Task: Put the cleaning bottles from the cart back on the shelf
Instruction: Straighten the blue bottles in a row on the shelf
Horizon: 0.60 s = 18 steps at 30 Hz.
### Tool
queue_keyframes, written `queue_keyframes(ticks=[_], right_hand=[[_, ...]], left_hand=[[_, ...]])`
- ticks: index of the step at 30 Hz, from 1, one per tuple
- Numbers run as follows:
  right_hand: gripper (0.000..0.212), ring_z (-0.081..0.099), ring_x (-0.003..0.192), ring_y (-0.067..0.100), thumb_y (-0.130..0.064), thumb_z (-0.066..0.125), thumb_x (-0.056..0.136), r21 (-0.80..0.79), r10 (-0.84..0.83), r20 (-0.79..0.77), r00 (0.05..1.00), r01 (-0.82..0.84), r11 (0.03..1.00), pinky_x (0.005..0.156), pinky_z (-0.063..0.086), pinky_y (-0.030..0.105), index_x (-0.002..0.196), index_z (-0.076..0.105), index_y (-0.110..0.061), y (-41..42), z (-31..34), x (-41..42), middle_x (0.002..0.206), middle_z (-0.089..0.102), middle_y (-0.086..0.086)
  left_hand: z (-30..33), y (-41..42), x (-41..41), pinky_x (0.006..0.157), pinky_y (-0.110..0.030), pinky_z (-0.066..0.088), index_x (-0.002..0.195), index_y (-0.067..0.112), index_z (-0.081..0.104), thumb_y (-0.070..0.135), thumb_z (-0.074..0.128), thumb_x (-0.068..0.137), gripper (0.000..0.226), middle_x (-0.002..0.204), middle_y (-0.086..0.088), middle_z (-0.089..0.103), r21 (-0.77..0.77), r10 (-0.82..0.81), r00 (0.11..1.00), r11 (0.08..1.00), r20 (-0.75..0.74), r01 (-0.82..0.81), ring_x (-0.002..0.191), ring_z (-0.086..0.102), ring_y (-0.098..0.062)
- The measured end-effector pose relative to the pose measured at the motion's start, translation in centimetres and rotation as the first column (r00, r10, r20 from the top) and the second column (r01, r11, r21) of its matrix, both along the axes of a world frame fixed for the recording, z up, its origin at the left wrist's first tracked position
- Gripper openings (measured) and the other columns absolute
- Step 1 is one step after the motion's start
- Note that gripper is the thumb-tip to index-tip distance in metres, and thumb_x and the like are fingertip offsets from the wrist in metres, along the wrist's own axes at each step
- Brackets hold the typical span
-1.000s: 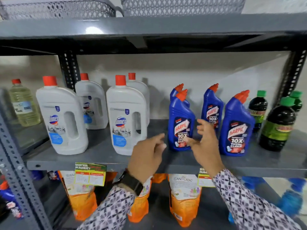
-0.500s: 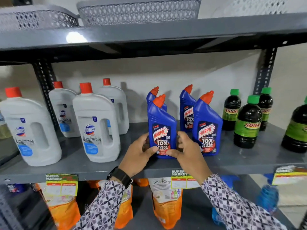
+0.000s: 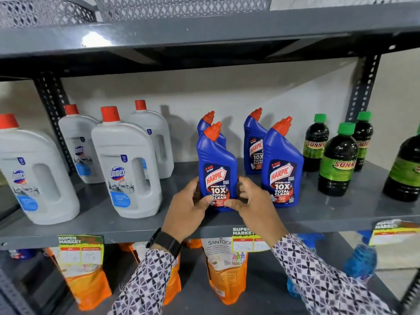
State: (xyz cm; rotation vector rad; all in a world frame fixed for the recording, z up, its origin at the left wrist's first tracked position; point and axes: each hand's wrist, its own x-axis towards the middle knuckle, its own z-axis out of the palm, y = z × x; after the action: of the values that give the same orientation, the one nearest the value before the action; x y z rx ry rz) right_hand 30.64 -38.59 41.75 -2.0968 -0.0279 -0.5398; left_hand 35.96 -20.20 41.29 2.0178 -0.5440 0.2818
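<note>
Both hands clasp one blue bottle (image 3: 217, 176) low on its sides: left hand (image 3: 189, 209), right hand (image 3: 252, 203), thumbs across the label. It stands upright near the front of the gray shelf (image 3: 127, 230), beside another blue bottle (image 3: 281, 171). Best to square the label forward before letting go. A second earlier, both hands were open, just reaching for it.

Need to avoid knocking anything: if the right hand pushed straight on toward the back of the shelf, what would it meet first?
Likely the rear right Harpic bottle, though the right hand might slip past; depth is unclear.
</note>
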Motion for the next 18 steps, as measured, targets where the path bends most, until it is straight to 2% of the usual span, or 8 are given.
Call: queue_keyframes(ticks=[2,5,7,9,12,14,16,18], right_hand=[[0.073,0.061,0.116,0.006,-0.022,0.078,0.09,-0.016,0.0,-0.017,1.0,0.0,1.0,0.1,0.049,0.024,0.154,0.042,-0.022,-0.3,0.2,-0.9,0.137,0.066,0.002],[0.069,0.066,0.12,0.007,-0.024,0.075,0.092,-0.06,-0.038,0.019,0.999,0.039,0.997,0.105,0.051,0.028,0.154,0.045,-0.027,-1.8,0.0,-3.7,0.135,0.07,-0.004],[0.06,0.07,0.111,0.004,-0.023,0.077,0.091,-0.068,-0.093,0.083,0.992,0.098,0.993,0.103,0.055,0.03,0.146,0.054,-0.028,-4.4,-0.1,-6.1,0.125,0.075,-0.007],[0.052,0.074,0.101,0.003,-0.019,0.079,0.089,-0.045,-0.168,0.145,0.975,0.176,0.983,0.096,0.057,0.023,0.138,0.062,-0.025,-7.8,-0.1,-7.7,0.114,0.079,-0.006],[0.045,0.075,0.093,0.01,-0.01,0.079,0.087,0.009,-0.302,0.216,0.929,0.307,0.952,0.085,0.05,0.003,0.129,0.067,-0.018,-13.9,0.2,-8.9,0.106,0.079,0.0],[0.043,0.074,0.09,0.014,-0.006,0.079,0.086,0.064,-0.371,0.232,0.899,0.366,0.928,0.082,0.046,-0.001,0.127,0.067,-0.016,-17.8,0.3,-9.3,0.105,0.078,0.005],[0.049,0.072,0.093,0.016,-0.002,0.078,0.086,0.092,-0.378,0.2,0.904,0.366,0.926,0.09,0.052,0.008,0.132,0.064,-0.013,-20.6,0.3,-9.1,0.11,0.076,0.007],[0.063,0.069,0.104,0.018,-0.002,0.08,0.085,0.073,-0.323,0.115,0.939,0.316,0.946,0.098,0.054,0.019,0.142,0.056,-0.01,-23.2,0.2,-8.0,0.119,0.071,0.005]], left_hand=[[0.1,0.0,-0.4,0.083,0.0,0.05,0.149,0.033,0.044,0.018,0.069,0.093,0.063,0.118,0.02,0.068,-0.039,-0.01,1.0,0.999,0.007,0.01,0.102,0.062,0.022],[0.0,0.1,-1.7,0.082,-0.005,0.052,0.148,0.029,0.046,0.01,0.067,0.094,0.061,0.127,0.009,0.067,-0.31,0.093,0.996,0.947,0.016,-0.083,0.103,0.065,0.015],[-0.2,-0.9,-3.6,0.08,-0.014,0.053,0.137,0.029,0.057,0.01,0.066,0.094,0.048,0.116,0.005,0.07,-0.415,0.277,0.959,0.881,0.063,-0.228,0.094,0.067,0.005],[-0.2,-3.1,-5.9,0.077,-0.022,0.053,0.121,0.032,0.066,0.011,0.064,0.095,0.034,0.097,0.01,0.072,-0.449,0.324,0.942,0.857,0.092,-0.251,0.085,0.067,-0.003],[0.5,-9.0,-9.1,0.076,-0.029,0.058,0.107,0.032,0.073,0.014,0.065,0.095,0.023,0.086,0.013,0.076,-0.357,0.172,0.98,0.925,0.098,-0.127,0.078,0.071,-0.007],[0.8,-14.0,-10.2,0.08,-0.037,0.061,0.108,0.029,0.075,0.021,0.066,0.094,0.019,0.086,0.009,0.078,-0.256,0.039,0.995,0.967,0.088,-0.015,0.078,0.074,-0.01],[0.9,-19.1,-10.6,0.091,-0.035,0.06,0.12,0.029,0.072,0.027,0.063,0.094,0.028,0.1,0.008,0.08,-0.157,-0.085,0.994,0.983,0.073,0.096,0.087,0.073,0.001],[1.1,-24.1,-10.3,0.107,-0.027,0.051,0.144,0.025,0.055,0.031,0.057,0.099,0.046,0.134,0.003,0.07,-0.052,-0.155,0.986,0.986,0.059,0.158,0.113,0.066,0.005]])
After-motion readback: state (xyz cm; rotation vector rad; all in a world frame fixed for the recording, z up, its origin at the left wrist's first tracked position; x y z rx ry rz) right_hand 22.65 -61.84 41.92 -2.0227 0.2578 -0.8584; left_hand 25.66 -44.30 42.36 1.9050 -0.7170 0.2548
